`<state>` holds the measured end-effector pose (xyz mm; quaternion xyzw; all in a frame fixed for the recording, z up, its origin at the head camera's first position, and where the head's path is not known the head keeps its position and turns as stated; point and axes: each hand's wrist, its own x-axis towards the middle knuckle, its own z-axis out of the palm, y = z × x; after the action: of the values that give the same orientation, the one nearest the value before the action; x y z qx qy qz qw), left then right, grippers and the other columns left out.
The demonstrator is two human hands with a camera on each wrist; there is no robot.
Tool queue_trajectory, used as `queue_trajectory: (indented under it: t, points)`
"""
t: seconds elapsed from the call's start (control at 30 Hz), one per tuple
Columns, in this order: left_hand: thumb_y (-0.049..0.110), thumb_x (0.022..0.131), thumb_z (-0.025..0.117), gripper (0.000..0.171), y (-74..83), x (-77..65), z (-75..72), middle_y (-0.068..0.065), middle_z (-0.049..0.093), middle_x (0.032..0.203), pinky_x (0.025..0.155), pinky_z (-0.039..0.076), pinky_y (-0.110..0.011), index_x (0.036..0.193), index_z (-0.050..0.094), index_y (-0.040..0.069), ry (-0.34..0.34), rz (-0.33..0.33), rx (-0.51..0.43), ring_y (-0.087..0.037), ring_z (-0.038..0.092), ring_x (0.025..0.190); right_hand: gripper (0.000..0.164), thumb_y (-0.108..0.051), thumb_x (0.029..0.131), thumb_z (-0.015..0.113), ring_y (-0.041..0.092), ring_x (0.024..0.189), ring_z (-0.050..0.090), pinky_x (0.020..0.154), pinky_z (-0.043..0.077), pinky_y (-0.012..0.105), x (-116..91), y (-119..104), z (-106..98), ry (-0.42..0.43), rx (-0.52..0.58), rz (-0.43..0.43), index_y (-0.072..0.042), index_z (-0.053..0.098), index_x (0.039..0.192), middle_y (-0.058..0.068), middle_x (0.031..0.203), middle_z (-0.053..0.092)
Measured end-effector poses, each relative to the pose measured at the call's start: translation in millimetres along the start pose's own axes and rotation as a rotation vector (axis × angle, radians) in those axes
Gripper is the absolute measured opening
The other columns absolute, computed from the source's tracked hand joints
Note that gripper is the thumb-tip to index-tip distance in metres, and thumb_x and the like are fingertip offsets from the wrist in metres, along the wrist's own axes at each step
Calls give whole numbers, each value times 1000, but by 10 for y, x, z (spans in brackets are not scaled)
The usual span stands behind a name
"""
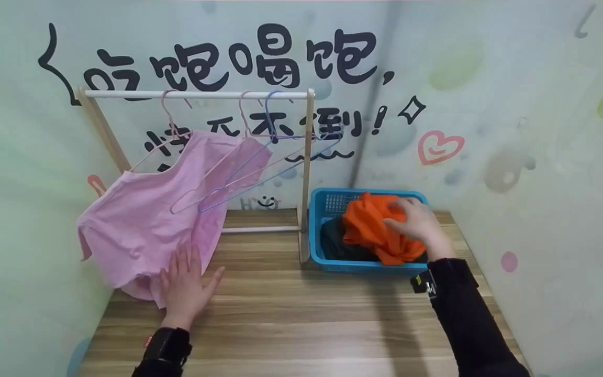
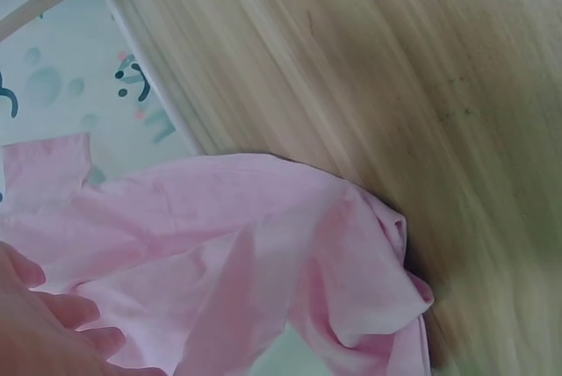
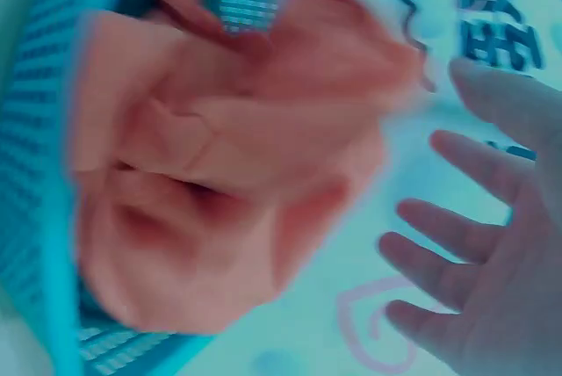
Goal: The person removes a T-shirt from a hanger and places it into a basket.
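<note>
Pink top (image 1: 149,225): left half of the frame, draped on a pink hanger (image 1: 164,107), neckline toward the top, lower edge reaching down near the worktop (image 1: 291,324).

Left hand (image 1: 185,283): over the top's lower right part, fingers straight, thumb held out to the right. Left wrist view has the fingertips at lower left, against the pink cloth; whether they press on it cannot be told.

Orange garment (image 1: 372,225): right of centre, bunched in the blue basket (image 1: 375,267), heaped over dark cloth (image 1: 334,243). Right hand (image 1: 417,222): over the basket's right side, fingers spread. Right wrist view shows a gap between its fingertips and the orange fabric, which is blurred there.

Second pink hanger (image 1: 242,112) and blue hanger (image 1: 267,112): on the same white rail (image 1: 123,94), upper centre, their lower bars crossing in front of the pink top. Rail is carried by wooden posts (image 1: 308,173); the right post stands just beside the basket.

Wall behind: black lettering (image 1: 356,56) across the top, pink heart outline (image 1: 440,148) at right. Black sleeve (image 1: 477,324) on the right arm, lower right.
</note>
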<state>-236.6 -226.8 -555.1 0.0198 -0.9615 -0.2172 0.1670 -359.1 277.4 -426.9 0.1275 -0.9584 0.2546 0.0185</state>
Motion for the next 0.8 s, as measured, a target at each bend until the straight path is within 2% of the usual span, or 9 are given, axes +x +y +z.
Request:
queue_trajectory:
  t: [0.07, 0.33, 0.5, 0.67, 0.8]
  points:
    - [62, 93, 53, 94, 8, 19, -32, -29, 14, 159, 108, 2, -72, 155, 20, 0, 3, 2, -2, -51, 10, 145, 57, -36, 97, 63, 45, 131, 40, 105, 34, 59, -37, 65, 73, -11, -26, -13, -1, 50, 141, 27, 144, 41]
    - [56, 93, 56, 90, 39, 160, -258, -29, 17, 158, 110, 7, -70, 156, 21, 2, 107, 12, 23, -48, 15, 144, 67, -43, 97, 62, 49, 141, 24, 110, 17, 66, -164, 231, 278, 86, -95, -42, -3, 42, 147, 27, 156, 26]
    - [53, 90, 59, 91, 44, 274, -456, -30, 20, 157, 111, 12, -67, 154, 24, -1, 223, 48, 3, -47, 16, 145, 72, -44, 95, 64, 49, 142, 20, 108, 6, 73, -245, 318, 425, 130, -122, -48, -4, 40, 149, 28, 156, 26]
    - [52, 89, 59, 88, 47, 389, -648, -30, 27, 154, 112, 18, -61, 151, 30, -3, 342, 111, -18, -47, 22, 142, 78, -48, 93, 65, 50, 143, 16, 108, 3, 73, -343, 365, 576, 158, -119, -59, -6, 36, 152, 28, 156, 25]
    - [48, 90, 57, 82, 71, 474, -808, -30, 27, 154, 113, 18, -59, 149, 34, -4, 374, 139, -18, -47, 23, 142, 81, -51, 92, 66, 49, 144, 15, 108, 3, 72, -397, 361, 678, 183, -120, -70, -7, 35, 153, 27, 157, 25]
